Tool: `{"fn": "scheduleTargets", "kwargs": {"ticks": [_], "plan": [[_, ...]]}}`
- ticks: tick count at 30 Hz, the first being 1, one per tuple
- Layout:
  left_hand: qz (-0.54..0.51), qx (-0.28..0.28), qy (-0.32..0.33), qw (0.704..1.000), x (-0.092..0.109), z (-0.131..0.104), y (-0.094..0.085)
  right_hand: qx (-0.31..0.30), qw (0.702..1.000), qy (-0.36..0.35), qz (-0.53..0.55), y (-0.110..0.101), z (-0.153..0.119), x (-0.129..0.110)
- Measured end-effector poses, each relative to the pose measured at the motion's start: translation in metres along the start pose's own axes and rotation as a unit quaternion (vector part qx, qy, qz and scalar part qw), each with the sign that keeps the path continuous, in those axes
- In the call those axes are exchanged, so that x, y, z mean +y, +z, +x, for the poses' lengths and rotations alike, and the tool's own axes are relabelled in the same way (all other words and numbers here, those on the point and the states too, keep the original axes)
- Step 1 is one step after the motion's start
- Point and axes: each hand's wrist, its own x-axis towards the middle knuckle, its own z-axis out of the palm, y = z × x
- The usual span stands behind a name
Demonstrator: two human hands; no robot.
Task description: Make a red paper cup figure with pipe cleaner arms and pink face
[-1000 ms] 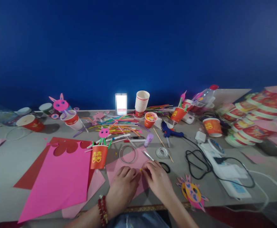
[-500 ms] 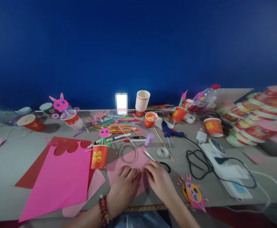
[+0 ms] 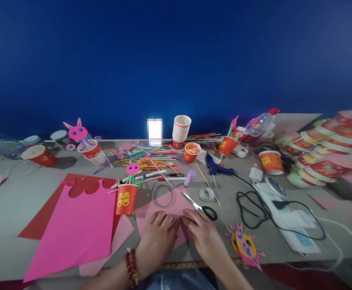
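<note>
My left hand point(image 3: 161, 233), with red beads at the wrist, is closed over a sheet of light pink paper point(image 3: 147, 213). My right hand point(image 3: 202, 233) is closed too, its fingertips meeting the left ones. Something small is pinched between them, mostly hidden by the fingers. Just beyond my right hand lie scissors point(image 3: 198, 205) with black handles, blades pointing away to the left. A roll of clear tape point(image 3: 163, 196) rests on the far part of the pink paper. To the left stands a red paper cup point(image 3: 125, 200) with a pink animal face on green stems.
Bright pink card point(image 3: 82, 225) lies left over red card point(image 3: 37, 223). A blue glue gun point(image 3: 220, 166), its cord and a white power strip point(image 3: 293, 229) are at right. A paper face point(image 3: 245, 243) lies near the front edge. Pipe cleaners point(image 3: 152, 155) and stacked cups point(image 3: 181, 129) stretch behind.
My right hand has shifted slightly down and right, uncovering more of the scissors. The small yellowish bit between my fingertips is now more hidden.
</note>
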Motion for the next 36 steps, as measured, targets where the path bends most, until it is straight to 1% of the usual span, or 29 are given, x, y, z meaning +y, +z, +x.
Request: {"fn": "scheduleTargets", "kwargs": {"ticks": [4,7,10,12,13,14,16,18,20,23,26,28,32,36], "plan": [[-0.070,-0.002,0.003,0.998,-0.007,0.000,-0.011,0.010,1.000,-0.003,0.007,0.003,-0.002,0.003],[-0.112,0.029,-0.009,0.993,-0.020,0.002,-0.021,0.030,0.999,-0.003,0.022,0.001,-0.001,0.001],[-0.059,0.055,-0.071,0.994,-0.034,0.006,-0.027,0.073,0.997,0.006,0.026,-0.001,0.002,-0.002],[-0.011,0.048,-0.105,0.993,-0.039,0.009,-0.027,0.099,0.995,0.007,0.032,-0.001,0.006,-0.004],[0.003,0.045,-0.111,0.993,-0.040,0.010,-0.027,0.109,0.993,0.005,0.039,0.000,0.008,-0.005],[0.007,0.044,-0.109,0.993,-0.041,0.011,-0.027,0.116,0.992,0.003,0.048,0.001,0.011,-0.007],[-0.020,0.058,-0.092,0.994,-0.040,0.012,-0.027,0.125,0.990,0.005,0.070,0.005,0.017,-0.010],[-0.085,0.085,-0.073,0.990,-0.038,0.011,-0.028,0.133,0.986,0.020,0.100,0.009,0.023,-0.015],[-0.157,0.109,-0.064,0.979,-0.036,0.009,-0.030,0.146,0.978,0.045,0.143,0.013,0.029,-0.021],[-0.221,0.119,-0.060,0.966,-0.033,0.005,-0.033,0.162,0.959,0.086,0.214,0.014,0.036,-0.030],[-0.247,0.125,-0.057,0.959,-0.031,0.002,-0.037,0.163,0.947,0.113,0.254,0.010,0.043,-0.037],[-0.254,0.133,-0.061,0.956,-0.029,0.000,-0.039,0.157,0.942,0.118,0.273,0.006,0.047,-0.040],[-0.265,0.133,-0.077,0.952,-0.029,-0.002,-0.044,0.139,0.935,0.103,0.309,0.000,0.049,-0.041],[-0.271,0.138,-0.078,0.949,-0.030,-0.002,-0.048,0.155,0.931,0.101,0.315,-0.003,0.046,-0.040]]}}
